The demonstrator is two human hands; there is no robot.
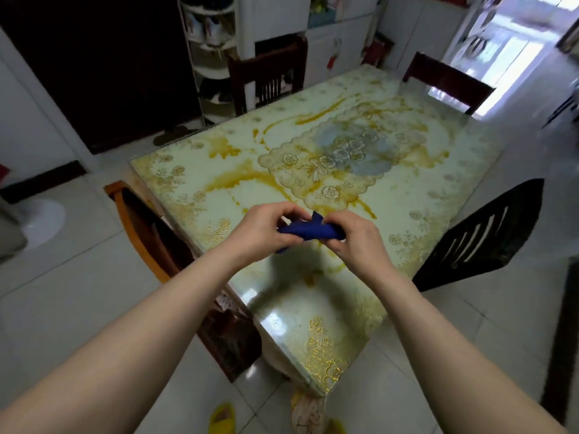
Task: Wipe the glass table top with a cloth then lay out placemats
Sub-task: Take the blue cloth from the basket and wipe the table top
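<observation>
A dark blue cloth point(308, 231) is bunched into a roll above the near part of the glass table top point(416, 245). My left hand point(261, 228) grips its left end and my right hand point(355, 236) grips its right end, fingers curled round it. The table top shows a pale cover with gold flower prints and orange-yellow streaks. One scalloped placemat point(341, 161) with gold and grey flowers lies flat in the middle of the table.
Four chairs surround the table: an orange-framed one point(141, 227) at the left, a dark slatted one point(482, 236) at the right, two dark wooden ones point(269, 73) point(448, 79) at the far side. White floor tiles, a shoe rack point(210, 57) behind.
</observation>
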